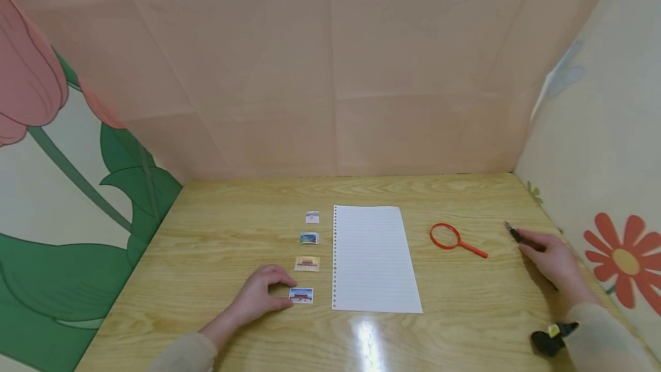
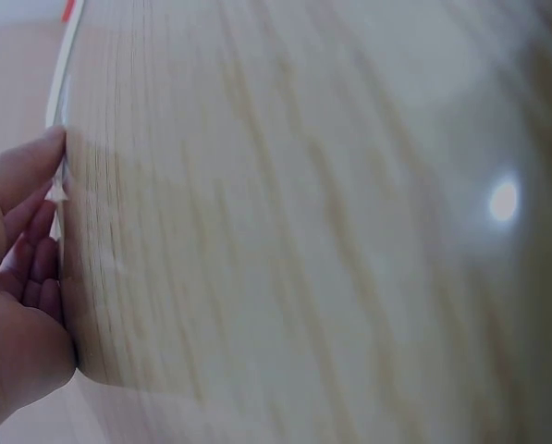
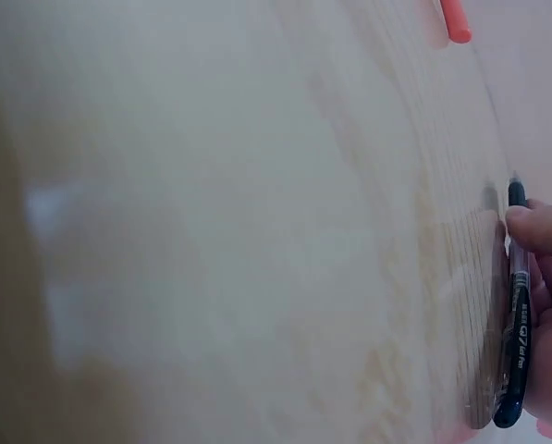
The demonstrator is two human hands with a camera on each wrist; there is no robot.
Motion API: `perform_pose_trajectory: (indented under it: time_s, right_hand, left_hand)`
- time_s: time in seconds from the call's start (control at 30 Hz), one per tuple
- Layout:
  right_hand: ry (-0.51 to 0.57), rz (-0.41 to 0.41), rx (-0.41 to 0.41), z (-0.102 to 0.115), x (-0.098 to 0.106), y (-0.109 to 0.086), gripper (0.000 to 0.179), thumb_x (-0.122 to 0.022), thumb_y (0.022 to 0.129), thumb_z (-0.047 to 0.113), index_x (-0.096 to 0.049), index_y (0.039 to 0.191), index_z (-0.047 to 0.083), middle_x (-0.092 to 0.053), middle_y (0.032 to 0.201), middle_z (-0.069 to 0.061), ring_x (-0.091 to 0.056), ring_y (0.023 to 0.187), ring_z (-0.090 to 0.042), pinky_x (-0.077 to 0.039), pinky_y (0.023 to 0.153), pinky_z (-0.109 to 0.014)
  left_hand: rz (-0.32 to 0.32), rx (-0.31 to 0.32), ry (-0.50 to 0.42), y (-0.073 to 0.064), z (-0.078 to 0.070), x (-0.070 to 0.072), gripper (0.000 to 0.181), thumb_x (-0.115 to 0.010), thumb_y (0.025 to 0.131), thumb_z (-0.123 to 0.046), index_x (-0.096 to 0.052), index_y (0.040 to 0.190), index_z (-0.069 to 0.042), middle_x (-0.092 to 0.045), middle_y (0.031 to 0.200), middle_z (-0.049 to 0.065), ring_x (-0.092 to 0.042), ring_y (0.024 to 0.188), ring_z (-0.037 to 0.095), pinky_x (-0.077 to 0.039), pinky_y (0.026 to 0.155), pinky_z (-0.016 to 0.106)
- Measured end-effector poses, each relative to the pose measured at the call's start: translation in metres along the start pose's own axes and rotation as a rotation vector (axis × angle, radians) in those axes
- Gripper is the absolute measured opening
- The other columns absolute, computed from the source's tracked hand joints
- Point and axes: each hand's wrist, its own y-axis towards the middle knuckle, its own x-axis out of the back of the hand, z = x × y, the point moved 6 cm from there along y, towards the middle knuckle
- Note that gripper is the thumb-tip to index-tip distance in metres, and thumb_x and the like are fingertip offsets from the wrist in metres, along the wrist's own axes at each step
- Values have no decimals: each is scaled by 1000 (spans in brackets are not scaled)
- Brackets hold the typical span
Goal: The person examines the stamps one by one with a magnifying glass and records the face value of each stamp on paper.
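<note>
My left hand (image 1: 260, 294) is at a small picture stamp (image 1: 302, 295) with a red building under a blue sky, thumb and forefinger at its left corners. In the left wrist view, the left hand (image 2: 21, 250) rests low on the table, and the stamp is hard to make out. The right hand (image 1: 552, 260) pinches a black gel pen (image 3: 516, 342) at the table's right side, thumb near its tip end. Above the touched stamp lie a yellow stamp (image 1: 307, 264), a blue-green one (image 1: 309, 238) and a pale one (image 1: 312, 217), in a column.
A lined sheet of paper (image 1: 372, 260) with punched holes lies right of the stamps. Between the sheet and my right hand is a red magnifying glass (image 1: 459, 240). A black strap piece (image 1: 549, 340) sits at the right sleeve. Printed cloth walls (image 1: 330, 73) enclose the wooden table (image 1: 232, 205).
</note>
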Motion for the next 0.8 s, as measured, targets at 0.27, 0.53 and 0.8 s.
perform_pose_trajectory:
  time_s: [0.27, 0.53, 0.8]
  right_hand:
    - [20, -37, -74, -3, 1, -4, 50, -62, 99, 32, -57, 136, 0, -61, 128, -12, -54, 105, -15, -45, 77, -28]
    - [120, -15, -53, 9, 1, -4, 49, -65, 97, 34, -59, 136, 4, -56, 114, 21, -39, 92, 19, -40, 67, -8]
    - [124, 32, -26, 35, -6, 1, 47, -61, 100, 27, -54, 142, 7, -59, 120, -14, -45, 85, 14, -48, 61, -16]
  left_hand:
    - [0, 12, 4, 1, 0, -1, 30, -88, 74, -25, -76, 102, -24, -61, 107, -12, -54, 109, 19, -43, 100, 50]
    - [-5, 5, 1, 1, -1, 0, 31, -88, 73, -24, -76, 101, -23, -61, 107, -11, -54, 109, 19, -43, 100, 49]
    - [-12, -2, 11, 1, -1, 0, 30, -89, 73, -25, -76, 101, -23, -61, 106, -13, -54, 108, 18, -44, 100, 48]
